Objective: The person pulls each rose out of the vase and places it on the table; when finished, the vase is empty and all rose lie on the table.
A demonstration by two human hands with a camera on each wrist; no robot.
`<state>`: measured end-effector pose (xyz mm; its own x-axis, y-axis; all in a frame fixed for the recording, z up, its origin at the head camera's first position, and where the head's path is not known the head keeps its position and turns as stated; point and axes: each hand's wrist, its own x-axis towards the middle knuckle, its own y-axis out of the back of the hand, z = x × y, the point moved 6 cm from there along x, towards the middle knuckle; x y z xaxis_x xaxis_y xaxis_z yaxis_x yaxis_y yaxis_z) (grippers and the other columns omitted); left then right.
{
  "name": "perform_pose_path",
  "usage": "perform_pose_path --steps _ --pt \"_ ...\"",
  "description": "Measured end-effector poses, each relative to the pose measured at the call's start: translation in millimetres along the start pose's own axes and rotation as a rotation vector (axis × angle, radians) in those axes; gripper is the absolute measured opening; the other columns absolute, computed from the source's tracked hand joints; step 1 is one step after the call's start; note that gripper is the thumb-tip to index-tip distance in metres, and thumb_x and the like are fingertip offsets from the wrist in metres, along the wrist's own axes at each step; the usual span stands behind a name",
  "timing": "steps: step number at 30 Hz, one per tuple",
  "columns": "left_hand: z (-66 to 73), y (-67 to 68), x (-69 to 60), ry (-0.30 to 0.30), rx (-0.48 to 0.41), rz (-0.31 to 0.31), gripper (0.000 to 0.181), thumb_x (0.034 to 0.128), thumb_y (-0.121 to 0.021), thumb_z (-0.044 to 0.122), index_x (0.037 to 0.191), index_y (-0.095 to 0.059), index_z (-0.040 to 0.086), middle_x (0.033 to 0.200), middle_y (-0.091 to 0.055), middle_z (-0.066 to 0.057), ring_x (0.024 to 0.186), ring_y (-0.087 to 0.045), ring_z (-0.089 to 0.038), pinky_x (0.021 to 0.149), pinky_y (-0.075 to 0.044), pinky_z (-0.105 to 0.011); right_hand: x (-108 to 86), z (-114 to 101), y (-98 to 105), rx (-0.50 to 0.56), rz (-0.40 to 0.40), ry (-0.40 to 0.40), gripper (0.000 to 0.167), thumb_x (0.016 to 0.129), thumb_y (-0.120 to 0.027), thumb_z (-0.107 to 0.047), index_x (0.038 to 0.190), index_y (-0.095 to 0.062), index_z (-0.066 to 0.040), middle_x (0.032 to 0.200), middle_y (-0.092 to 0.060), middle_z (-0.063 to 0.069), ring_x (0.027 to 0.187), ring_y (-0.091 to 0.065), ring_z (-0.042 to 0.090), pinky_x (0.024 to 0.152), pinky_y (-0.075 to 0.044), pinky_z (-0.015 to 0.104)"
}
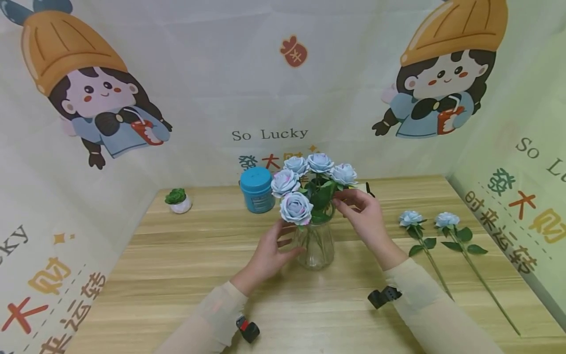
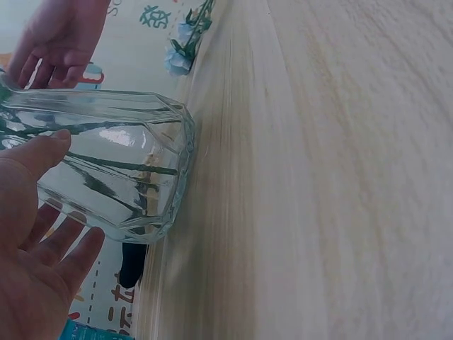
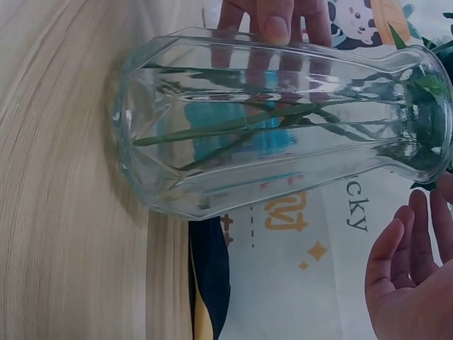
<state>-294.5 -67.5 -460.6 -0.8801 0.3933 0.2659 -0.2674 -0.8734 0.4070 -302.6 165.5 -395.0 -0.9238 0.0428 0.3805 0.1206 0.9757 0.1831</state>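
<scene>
A clear glass vase point(image 1: 315, 248) stands upright on the table, with several pale blue artificial roses point(image 1: 296, 208) in it. Their green stems point(image 3: 226, 127) show through the glass. My left hand point(image 1: 271, 250) holds the vase from the left, thumb point(image 2: 49, 150) on one side and fingers point(image 2: 78, 258) around the other. At the right of the bouquet is my right hand point(image 1: 364, 216), its fingertips by the green leaves point(image 1: 322, 196) near the vase mouth. Its fingers point(image 3: 396, 248) are loosely bent; whether the tips touch a leaf or stem is hard to see.
Two more blue roses point(image 1: 411, 218) with long stems lie on the wooden table point(image 1: 199, 295) at the right. Behind the vase stands a blue lidded tub point(image 1: 258, 191). A small potted plant point(image 1: 178, 200) sits at the back left. Printed cloth point(image 1: 199, 98) surrounds the table's back and sides.
</scene>
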Motion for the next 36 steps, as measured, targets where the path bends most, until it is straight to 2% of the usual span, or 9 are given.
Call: perform_pose_path --steps 4,7,11,18,22,29,32,36 --pt "-0.8 0.6 0.2 -0.009 -0.004 0.0 0.078 0.0875 -0.082 0.004 0.154 -0.04 0.008 0.147 -0.056 -0.017 0.134 -0.058 -0.037 0.105 -0.058 -0.045 0.9 0 -1 -0.001 0.012 -0.04 0.021 0.096 -0.074 -0.016 0.109 -0.075 0.0 0.101 -0.075 0.003 0.088 -0.065 0.004 0.074 -0.056 0.017" --pt "-1.1 0.4 1.1 -0.009 -0.009 -0.001 0.078 0.0871 -0.082 0.004 0.154 -0.041 0.008 0.147 -0.056 -0.017 0.135 -0.058 -0.037 0.105 -0.058 -0.045 2.3 0 -1 0.016 0.025 -0.063 0.019 0.096 -0.074 -0.013 0.108 -0.075 0.001 0.096 -0.073 -0.007 0.088 -0.065 0.003 0.075 -0.055 0.017" --pt "-0.3 0.1 1.6 -0.005 -0.017 0.003 0.077 0.0869 -0.082 0.004 0.152 -0.042 0.008 0.147 -0.057 -0.016 0.134 -0.058 -0.037 0.105 -0.058 -0.046 4.1 -2 -1 0.053 0.044 -0.053 0.016 0.096 -0.071 -0.007 0.107 -0.073 0.005 0.092 -0.072 -0.014 0.087 -0.066 0.002 0.073 -0.056 0.017" --pt "-0.7 0.3 1.0 0.022 -0.011 0.002 0.075 0.0871 -0.082 0.003 0.151 -0.043 0.008 0.147 -0.056 -0.016 0.135 -0.058 -0.036 0.106 -0.057 -0.047 6.3 -9 0 0.088 0.101 -0.034 0.02 0.096 -0.073 -0.011 0.105 -0.072 0.007 0.089 -0.073 -0.019 0.085 -0.067 0.0 0.07 -0.058 0.02" --pt "0.0 0.7 0.4 0.018 -0.013 0.001 0.075 0.0874 -0.082 0.004 0.151 -0.043 0.007 0.148 -0.056 -0.017 0.135 -0.057 -0.038 0.106 -0.057 -0.048 9.5 -16 2 0.104 0.128 0.012 0.018 0.096 -0.072 -0.008 0.105 -0.071 0.007 0.092 -0.072 -0.017 0.086 -0.068 0.001 0.071 -0.058 0.015" --pt "-2.0 -0.9 1.0 0.007 -0.005 -0.009 0.075 0.0871 -0.082 0.003 0.151 -0.043 0.006 0.146 -0.057 -0.017 0.135 -0.058 -0.037 0.106 -0.057 -0.046 9.9 -30 12 0.096 0.22 0.094 0.01 0.094 -0.077 -0.013 0.1 -0.075 -0.005 0.097 -0.075 -0.002 0.082 -0.068 0.004 0.065 -0.055 0.015" --pt "-0.1 0.2 0.9 0.007 -0.003 -0.004 0.075 0.0871 -0.082 0.003 0.151 -0.042 0.007 0.146 -0.057 -0.017 0.135 -0.059 -0.036 0.105 -0.057 -0.046 11.5 -36 14 0.096 0.237 0.12 0.009 0.094 -0.077 -0.011 0.098 -0.075 -0.004 0.096 -0.075 0.0 0.079 -0.068 0.003 0.066 -0.054 0.015" --pt "1.0 1.3 0.3 -0.003 -0.007 -0.005 0.075 0.0874 -0.081 0.003 0.151 -0.042 0.006 0.146 -0.057 -0.019 0.134 -0.058 -0.039 0.105 -0.058 -0.046 13.9 -44 17 0.093 0.249 0.13 0.01 0.094 -0.076 -0.009 0.099 -0.075 -0.001 0.094 -0.075 -0.005 0.078 -0.066 0.003 0.066 -0.053 0.015"
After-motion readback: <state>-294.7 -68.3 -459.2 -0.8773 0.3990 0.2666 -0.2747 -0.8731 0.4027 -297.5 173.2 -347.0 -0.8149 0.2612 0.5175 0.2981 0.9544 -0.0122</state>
